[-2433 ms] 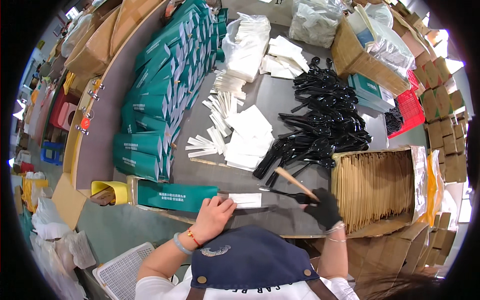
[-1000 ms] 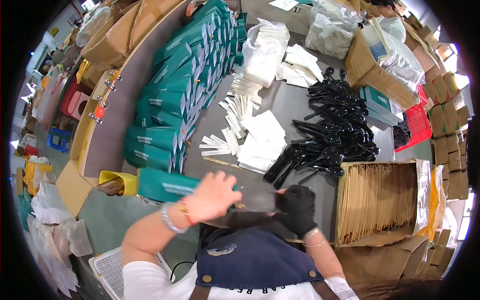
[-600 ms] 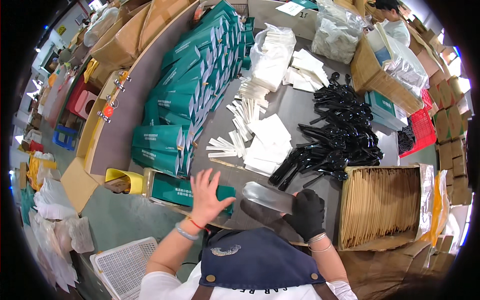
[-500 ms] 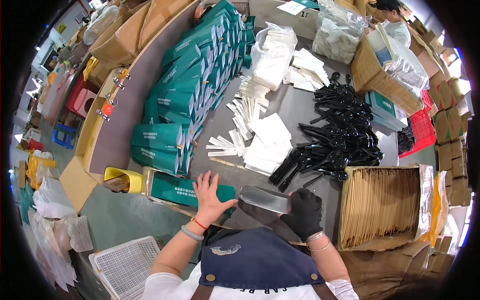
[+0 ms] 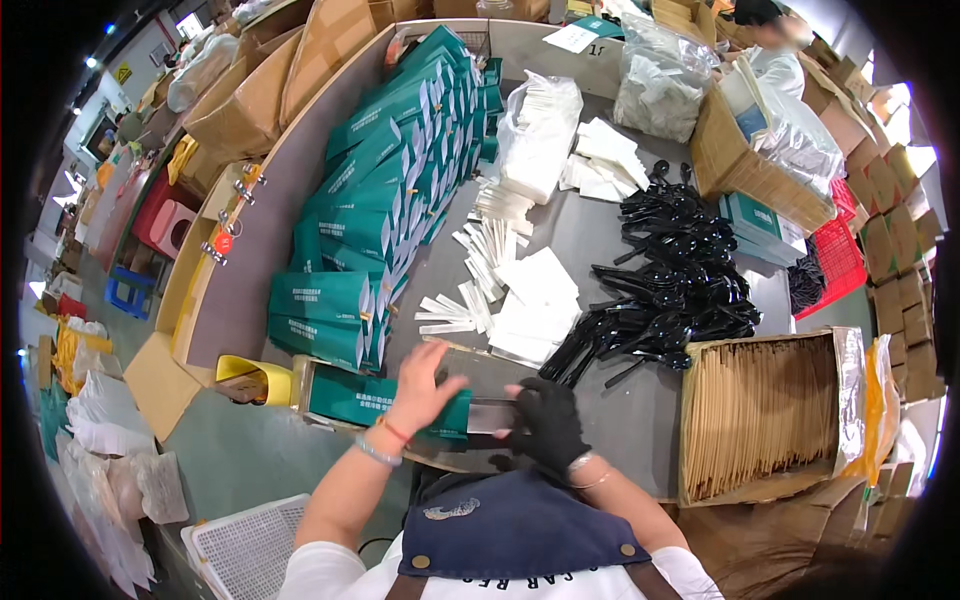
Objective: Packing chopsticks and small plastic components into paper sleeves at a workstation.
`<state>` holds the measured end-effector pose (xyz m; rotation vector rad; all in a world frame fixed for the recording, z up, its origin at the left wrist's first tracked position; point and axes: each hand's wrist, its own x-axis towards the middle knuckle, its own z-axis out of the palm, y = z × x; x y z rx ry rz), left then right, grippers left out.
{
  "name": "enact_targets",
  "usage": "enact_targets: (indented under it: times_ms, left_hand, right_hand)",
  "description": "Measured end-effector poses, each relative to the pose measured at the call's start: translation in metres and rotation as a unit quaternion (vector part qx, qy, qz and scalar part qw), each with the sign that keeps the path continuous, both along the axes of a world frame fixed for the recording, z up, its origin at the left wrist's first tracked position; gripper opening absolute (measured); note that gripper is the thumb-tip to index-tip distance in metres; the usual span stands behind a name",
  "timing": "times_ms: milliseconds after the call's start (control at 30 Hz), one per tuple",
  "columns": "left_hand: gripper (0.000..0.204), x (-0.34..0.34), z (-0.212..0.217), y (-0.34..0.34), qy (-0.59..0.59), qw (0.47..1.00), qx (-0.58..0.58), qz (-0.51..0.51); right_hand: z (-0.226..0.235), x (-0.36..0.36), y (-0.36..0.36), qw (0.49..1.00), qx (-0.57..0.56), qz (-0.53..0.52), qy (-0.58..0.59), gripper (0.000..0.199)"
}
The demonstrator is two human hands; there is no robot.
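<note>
- Head view: left hand, nearer, has fingers parted over the green sleeve; contact unclear.
- Right hand grips the grey scoop, leftward of its fingers, along the sleeve's long axis.

Rows of packets line the table at upper left; napkins lie centrally, left of the spoons (a box of slats sits lower right). Below centre, at a sleeve's right end, a tray lies between left hand and right hand.
</note>
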<state>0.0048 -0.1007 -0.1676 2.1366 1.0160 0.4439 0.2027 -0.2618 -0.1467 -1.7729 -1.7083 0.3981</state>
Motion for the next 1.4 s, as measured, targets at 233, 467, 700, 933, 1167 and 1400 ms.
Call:
enact_targets:
  times_ms: [233, 467, 700, 933, 1167, 1400]
  left_hand:
    - [0.011, 0.013, -0.028, 0.068, 0.122, 0.977, 0.173, 0.035]
    - [0.011, 0.018, -0.012, 0.07, 0.041, 0.969, 0.236, -0.063]
    - [0.013, 0.071, 0.007, 0.041, -0.038, 0.986, 0.136, -0.089]
    - [0.041, 0.128, -0.015, 0.027, -0.012, 0.971, 0.215, -0.107]
    - [0.03, 0.121, -0.011, 0.028, -0.023, 0.969, 0.211, -0.126]
    - [0.02, 0.084, 0.048, -0.013, -0.011, 0.982, -0.109, -0.156]
  right_hand:
    - [-0.007, 0.132, -0.135, 0.897, 0.087, -0.43, 0.05, 0.03]
    - [-0.039, 0.204, -0.266, 0.777, -0.04, -0.628, -0.015, 0.028]
    - [-0.034, 0.2, -0.253, 0.769, -0.123, -0.615, -0.122, 0.014]
    - [-0.078, 0.218, -0.287, 0.721, 0.127, -0.666, 0.145, 0.044]
    - [0.023, 0.114, -0.107, 0.858, 0.042, -0.479, 0.181, 0.019]
    - [-0.002, 0.156, -0.051, 0.949, 0.019, -0.315, -0.022, 0.018]
